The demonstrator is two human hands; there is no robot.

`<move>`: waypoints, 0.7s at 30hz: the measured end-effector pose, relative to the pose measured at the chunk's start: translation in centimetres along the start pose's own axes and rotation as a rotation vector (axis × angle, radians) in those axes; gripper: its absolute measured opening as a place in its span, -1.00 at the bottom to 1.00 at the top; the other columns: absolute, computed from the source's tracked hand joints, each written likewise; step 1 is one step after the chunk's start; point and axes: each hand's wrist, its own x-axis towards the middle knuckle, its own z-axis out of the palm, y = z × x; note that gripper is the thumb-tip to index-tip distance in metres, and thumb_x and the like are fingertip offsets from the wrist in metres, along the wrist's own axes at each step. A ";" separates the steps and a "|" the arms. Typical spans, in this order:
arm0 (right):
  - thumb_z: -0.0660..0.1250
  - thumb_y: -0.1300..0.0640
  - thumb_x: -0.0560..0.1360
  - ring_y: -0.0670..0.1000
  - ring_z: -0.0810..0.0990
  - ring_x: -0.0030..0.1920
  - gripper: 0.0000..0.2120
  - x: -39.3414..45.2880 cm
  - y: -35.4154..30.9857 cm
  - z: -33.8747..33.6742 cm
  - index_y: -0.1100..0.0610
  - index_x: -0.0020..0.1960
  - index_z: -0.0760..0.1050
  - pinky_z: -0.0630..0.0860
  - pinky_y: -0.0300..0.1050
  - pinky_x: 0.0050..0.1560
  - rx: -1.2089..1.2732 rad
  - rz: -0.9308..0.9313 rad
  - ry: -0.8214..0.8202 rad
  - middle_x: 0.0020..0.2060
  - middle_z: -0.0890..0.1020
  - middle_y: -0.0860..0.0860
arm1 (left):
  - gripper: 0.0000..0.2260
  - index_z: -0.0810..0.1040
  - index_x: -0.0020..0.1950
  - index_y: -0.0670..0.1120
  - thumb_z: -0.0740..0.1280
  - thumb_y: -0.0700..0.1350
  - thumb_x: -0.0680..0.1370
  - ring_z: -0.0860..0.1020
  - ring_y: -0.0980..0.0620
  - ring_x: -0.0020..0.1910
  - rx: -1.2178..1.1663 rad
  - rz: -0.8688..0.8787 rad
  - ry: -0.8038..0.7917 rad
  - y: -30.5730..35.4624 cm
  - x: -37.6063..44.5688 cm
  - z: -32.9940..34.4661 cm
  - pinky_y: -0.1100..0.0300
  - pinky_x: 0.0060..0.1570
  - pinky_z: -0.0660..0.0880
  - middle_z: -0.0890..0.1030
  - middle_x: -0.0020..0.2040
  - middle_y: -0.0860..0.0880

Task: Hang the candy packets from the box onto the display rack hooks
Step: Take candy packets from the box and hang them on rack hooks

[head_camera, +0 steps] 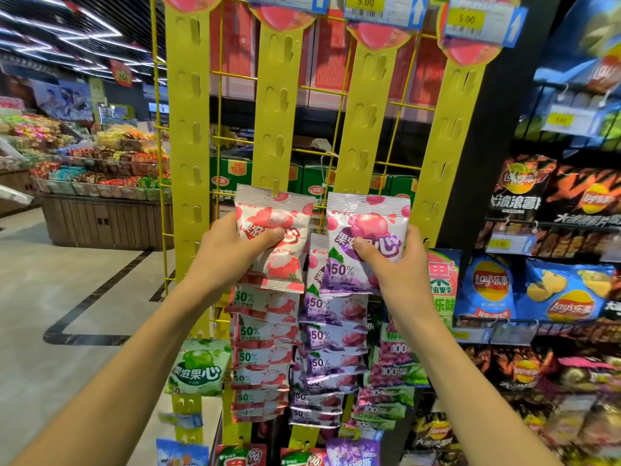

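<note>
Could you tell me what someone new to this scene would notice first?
Most striking are the two candy packets held up in the middle: the left hand grips a red-and-white packet against a yellow hanging strip, and the right hand grips a purple packet beside it. Below them hang columns of matching packets, with crisp bags shelved at the right.

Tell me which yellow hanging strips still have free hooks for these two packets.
Free: far-left yellow strip above the green packet; second strip above the left hand's pink-and-white packet; third strip above the right hand's purple packet. Crowded: the packet columns below both hands.
</note>
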 end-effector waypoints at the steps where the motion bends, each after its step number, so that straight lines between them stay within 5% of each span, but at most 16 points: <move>1: 0.52 0.05 0.49 -0.13 0.68 0.00 -0.65 0.2 -0.3 0.1 0.02 0.18 0.45 0.62 -0.14 0.01 0.001 -0.003 0.001 -0.01 0.66 -0.11 | -0.85 0.63 -0.02 0.36 0.52 0.15 0.47 0.72 0.01 0.01 0.013 0.007 0.001 0.0 0.0 0.0 -0.18 0.14 0.61 0.74 -0.02 0.14; 12: 0.48 0.11 0.52 -0.12 0.73 -0.10 -0.66 4.0 -2.2 0.9 0.12 0.23 0.46 0.62 -0.26 -0.22 0.109 0.073 -0.036 0.00 0.69 -0.01 | -0.76 0.62 0.06 0.12 0.50 0.16 0.47 0.70 0.03 -0.02 0.065 -0.013 0.030 0.0 -0.1 0.0 -0.16 0.10 0.63 0.74 -0.04 0.12; 18: 0.49 0.08 0.51 0.00 0.74 -0.02 -0.63 4.9 -1.9 1.1 0.13 0.24 0.48 0.67 -0.09 -0.09 0.110 0.151 -0.084 0.05 0.71 0.04 | -0.76 0.63 0.08 0.11 0.50 0.14 0.48 0.71 0.05 -0.03 0.064 -0.013 0.030 0.0 -0.1 0.1 -0.13 0.08 0.64 0.74 -0.04 0.11; 21: 0.48 0.07 0.52 -0.03 0.74 -0.04 -0.64 4.5 -1.3 0.8 0.13 0.26 0.50 0.64 -0.17 -0.14 0.088 0.195 -0.119 0.05 0.73 0.02 | -0.80 0.62 0.06 0.13 0.50 0.13 0.49 0.71 0.07 -0.04 0.057 -0.009 0.027 -0.2 0.0 0.2 -0.12 0.08 0.65 0.74 -0.05 0.13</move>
